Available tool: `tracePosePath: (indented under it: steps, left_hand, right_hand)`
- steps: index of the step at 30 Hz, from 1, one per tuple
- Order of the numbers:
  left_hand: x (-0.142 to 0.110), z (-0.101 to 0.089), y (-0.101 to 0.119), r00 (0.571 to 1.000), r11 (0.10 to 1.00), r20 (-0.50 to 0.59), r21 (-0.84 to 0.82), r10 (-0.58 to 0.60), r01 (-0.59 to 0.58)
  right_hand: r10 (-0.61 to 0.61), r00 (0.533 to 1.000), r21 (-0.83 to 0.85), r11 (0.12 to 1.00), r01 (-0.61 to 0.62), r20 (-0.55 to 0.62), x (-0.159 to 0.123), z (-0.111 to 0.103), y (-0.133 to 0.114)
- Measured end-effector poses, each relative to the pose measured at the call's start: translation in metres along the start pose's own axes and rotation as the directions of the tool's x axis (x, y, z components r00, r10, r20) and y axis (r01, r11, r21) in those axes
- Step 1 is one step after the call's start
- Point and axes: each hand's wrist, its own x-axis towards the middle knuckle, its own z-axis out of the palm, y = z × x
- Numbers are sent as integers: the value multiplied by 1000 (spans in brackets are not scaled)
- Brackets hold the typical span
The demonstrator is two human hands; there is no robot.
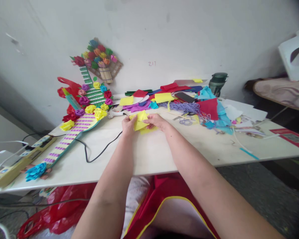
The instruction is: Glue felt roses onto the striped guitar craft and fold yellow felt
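Observation:
Between my two hands is a piece of folded yellow crepe paper [140, 121], held just above the table [154, 156]. My left hand [128, 125] pinches its left edge, fingers closed. On the opposite side my right hand [156, 121] grips the paper between thumb and fingers. Another bit of yellow paper shows below the held piece, partly hidden by it. Behind my hands lie stacked coloured papers, with a yellow sheet [163, 97] on top. A bundle of purple yarn [183, 108] is beyond my right hand.
At left stands a guitar-shaped craft [72, 134] covered with paper flowers, near a glue bottle [71, 99] and a power strip [22, 162]. A black cable [99, 156] crosses the table. A phone [184, 97], a dark green bottle [217, 83] and paper scraps [244, 111] lie toward the right.

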Motion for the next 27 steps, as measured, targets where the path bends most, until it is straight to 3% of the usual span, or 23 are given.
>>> tracePosePath:
  steps: [11, 19, 24, 27]
  left_hand:
    - [-1, 1, 1, 999, 999, 32, 25, 23, -24]
    - [-4, -2, 8, 983, 989, 117, 50, -143, 138]
    - [-4, -6, 7, 956, 981, 222, 84, -190, 176]
    - [-4, -7, 7, 951, 976, 231, 116, -206, 183]
  right_hand:
    - [-26, 998, -34, 999, 23, -65, 5, 0, 4]
    - [-48, 995, -32, 998, 46, -85, -1, -4, -3]
    - [-71, 991, -36, 997, 68, -112, -1, -8, -3]
    - [-82, 988, -40, 996, 78, -130, 1, -9, -2]
